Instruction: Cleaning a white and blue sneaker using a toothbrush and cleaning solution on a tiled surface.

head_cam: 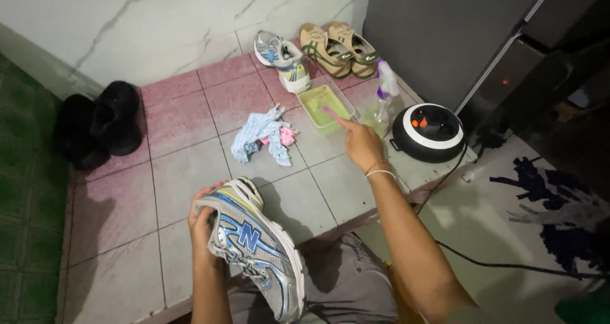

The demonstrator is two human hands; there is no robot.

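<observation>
Both hands busy: left hand (202, 228) fingers grip sneaker (254, 251); right hand (361, 143) forefinger points over tray (314, 101).

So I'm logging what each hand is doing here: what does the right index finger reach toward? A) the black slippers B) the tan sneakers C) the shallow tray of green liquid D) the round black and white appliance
C: the right hand stretches its index finger over the near edge of the tray of green liquid, while the left hand holds a silver and blue sneaker.
</observation>
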